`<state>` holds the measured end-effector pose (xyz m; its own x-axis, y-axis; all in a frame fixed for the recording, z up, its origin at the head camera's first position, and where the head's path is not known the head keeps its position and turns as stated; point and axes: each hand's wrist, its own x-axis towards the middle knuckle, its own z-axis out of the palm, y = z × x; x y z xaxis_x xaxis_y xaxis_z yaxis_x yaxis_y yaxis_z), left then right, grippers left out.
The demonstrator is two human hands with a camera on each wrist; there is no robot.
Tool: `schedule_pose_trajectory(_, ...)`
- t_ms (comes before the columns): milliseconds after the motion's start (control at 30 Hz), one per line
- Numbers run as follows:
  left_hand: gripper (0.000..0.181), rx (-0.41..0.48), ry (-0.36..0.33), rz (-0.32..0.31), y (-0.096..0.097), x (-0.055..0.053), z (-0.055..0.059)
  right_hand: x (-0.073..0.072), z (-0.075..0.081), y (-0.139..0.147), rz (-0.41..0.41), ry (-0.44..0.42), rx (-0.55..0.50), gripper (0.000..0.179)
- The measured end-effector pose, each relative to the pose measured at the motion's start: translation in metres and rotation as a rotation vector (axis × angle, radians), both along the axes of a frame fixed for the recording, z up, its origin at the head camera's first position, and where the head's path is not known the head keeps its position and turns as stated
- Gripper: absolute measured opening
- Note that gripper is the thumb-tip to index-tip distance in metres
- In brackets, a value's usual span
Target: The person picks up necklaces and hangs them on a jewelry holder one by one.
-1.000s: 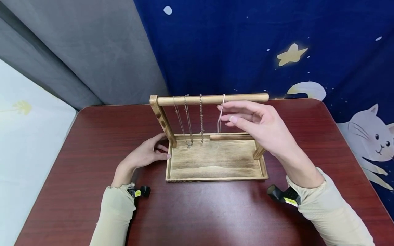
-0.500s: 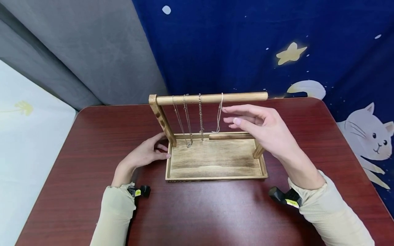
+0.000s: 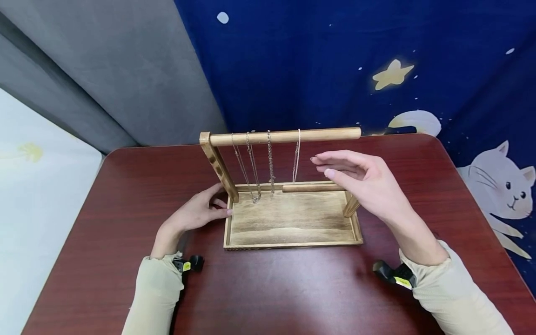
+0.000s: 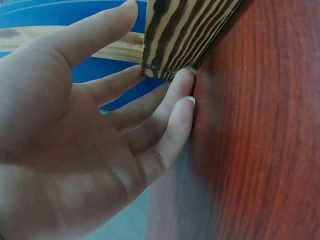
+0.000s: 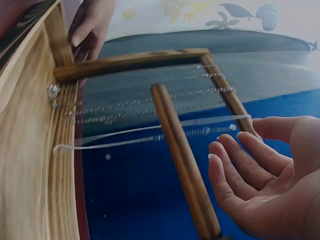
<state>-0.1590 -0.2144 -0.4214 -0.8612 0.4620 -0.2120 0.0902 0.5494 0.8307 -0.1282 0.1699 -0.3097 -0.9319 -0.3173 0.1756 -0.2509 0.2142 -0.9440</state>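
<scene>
A wooden jewelry stand [image 3: 293, 223] with a tray base stands on the table. From its upper rod [image 3: 331, 134] hang a white cord necklace [image 3: 298, 149] and, further left, three chain necklaces [image 3: 270, 160]. My left hand [image 3: 194, 211] rests at the tray's left end, thumb by the side wall and index finger behind the left post [image 3: 219, 170]; in the left wrist view its extended fingers [image 4: 182, 82] touch the wood's lower corner. Right of the white necklace my right hand [image 3: 368, 181] hovers with fingers relaxed, holding nothing. The right wrist view shows the white cord [image 5: 107, 146] hanging free of it.
A shorter, lower rod [image 3: 311, 188] juts left from the right post [image 3: 351, 206], under my right hand. The dark red table [image 3: 276, 288] surrounds the stand. A blue curtain [image 3: 284, 65] and a grey curtain [image 3: 155, 74] hang behind the table.
My right hand has let go of the white necklace and drawn back to the right and slightly down. The necklace swung and now hangs nearly straight. My left hand stays put.
</scene>
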Motion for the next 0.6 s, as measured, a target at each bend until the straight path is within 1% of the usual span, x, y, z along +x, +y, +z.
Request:
schedule_pose_trajectory(100, 0.07, -0.068, 0.057, -0.002, 0.003, 0.002, 0.001, 0.001, -0.004, 0.005, -0.024, 0.023, 0.024, 0.027)
schedule_pose_trajectory(167, 0.073, -0.102, 0.086, 0.004, 0.004, 0.003, 0.002, 0.002, -0.007, 0.009, -0.034, 0.042, 0.044, 0.027)
schedule_pose_trajectory(333, 0.084, -0.14, 0.128, 0.032, 0.003, 0.009, 0.003, 0.003, -0.011, 0.016, -0.061, 0.097, 0.095, 0.028)
schedule_pose_trajectory(467, 0.085, -0.183, 0.175, 0.04, -0.003, 0.013, 0.004, 0.004, -0.012, 0.022, -0.09, 0.129, 0.174, 0.033)
schedule_pose_trajectory(600, 0.089, -0.239, 0.239, 0.05, -0.007, 0.017, 0.008, 0.004, -0.014, 0.033, -0.104, 0.183, 0.272, 0.041)
